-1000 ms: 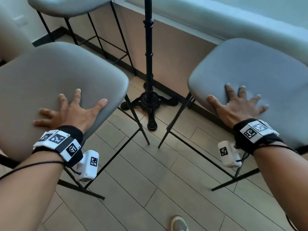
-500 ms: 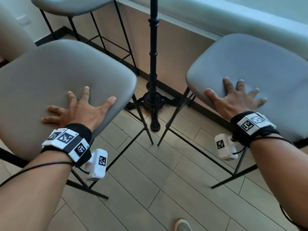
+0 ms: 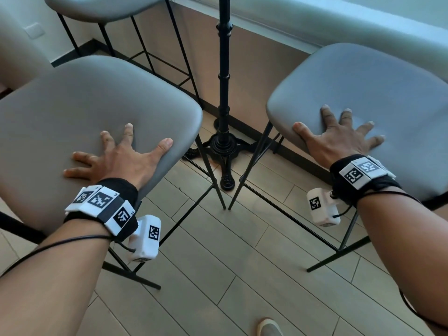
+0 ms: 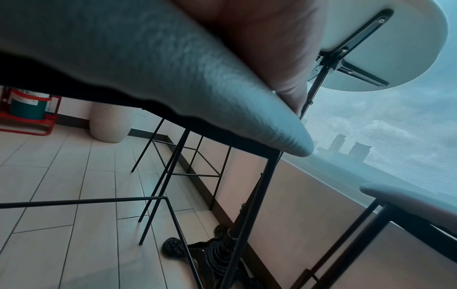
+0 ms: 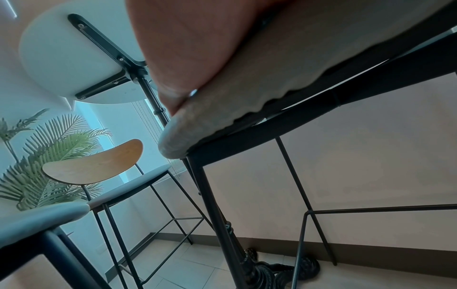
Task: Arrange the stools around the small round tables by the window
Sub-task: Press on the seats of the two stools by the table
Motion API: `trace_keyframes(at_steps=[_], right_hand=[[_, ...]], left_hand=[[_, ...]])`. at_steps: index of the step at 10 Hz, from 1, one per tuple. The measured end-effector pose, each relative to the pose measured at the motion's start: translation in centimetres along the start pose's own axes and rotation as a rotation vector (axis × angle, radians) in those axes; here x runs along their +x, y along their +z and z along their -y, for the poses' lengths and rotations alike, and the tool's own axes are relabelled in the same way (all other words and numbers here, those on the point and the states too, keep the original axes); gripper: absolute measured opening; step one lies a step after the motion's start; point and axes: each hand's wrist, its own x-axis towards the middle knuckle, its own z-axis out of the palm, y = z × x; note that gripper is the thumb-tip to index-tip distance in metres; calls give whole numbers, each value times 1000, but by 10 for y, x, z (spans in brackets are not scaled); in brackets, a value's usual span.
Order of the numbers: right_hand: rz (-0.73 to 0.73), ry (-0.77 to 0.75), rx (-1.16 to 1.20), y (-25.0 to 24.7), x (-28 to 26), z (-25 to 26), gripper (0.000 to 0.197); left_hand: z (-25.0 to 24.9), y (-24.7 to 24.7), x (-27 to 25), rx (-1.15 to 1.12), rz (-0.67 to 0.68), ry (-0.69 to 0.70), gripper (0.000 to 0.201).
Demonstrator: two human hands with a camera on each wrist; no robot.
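Note:
Two grey-cushioned stools on thin black metal legs stand either side of a black table post [image 3: 224, 76]. My left hand [image 3: 118, 154] lies flat with fingers spread on the left stool's seat [image 3: 84, 105], thumb at its front edge. My right hand [image 3: 339, 139] presses flat, fingers spread, on the right stool's seat [image 3: 363, 93]. The two nearest stool legs almost meet on the floor in front of the table's cast-iron foot [image 3: 225, 151]. From below, the wrist views show the round white tabletop [image 4: 385, 45] [image 5: 74, 58] above the post.
A third grey stool [image 3: 104, 6] stands at the back left by the window wall; the right wrist view shows its wooden backrest [image 5: 96, 164] and a palm plant [image 5: 49, 162]. A pale round planter [image 4: 108, 123] and red fire-extinguisher stand [image 4: 27, 115] sit farther off. My shoe [image 3: 269, 328] is on the tiled floor.
Both stools have slid inward toward the table post under my flat hands; their near legs now almost touch in front of the table foot.

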Motion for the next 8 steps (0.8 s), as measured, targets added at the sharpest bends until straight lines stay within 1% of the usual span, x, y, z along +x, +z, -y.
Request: trace_keyframes(at_steps=[4, 8], right_hand=[[-9, -16, 8, 1, 3, 10, 99], [11, -7, 3, 2, 5, 8, 99]], left_hand=[[-3, 1, -2, -4, 1, -6, 113], [-5, 2, 0, -13, 10, -36, 112]])
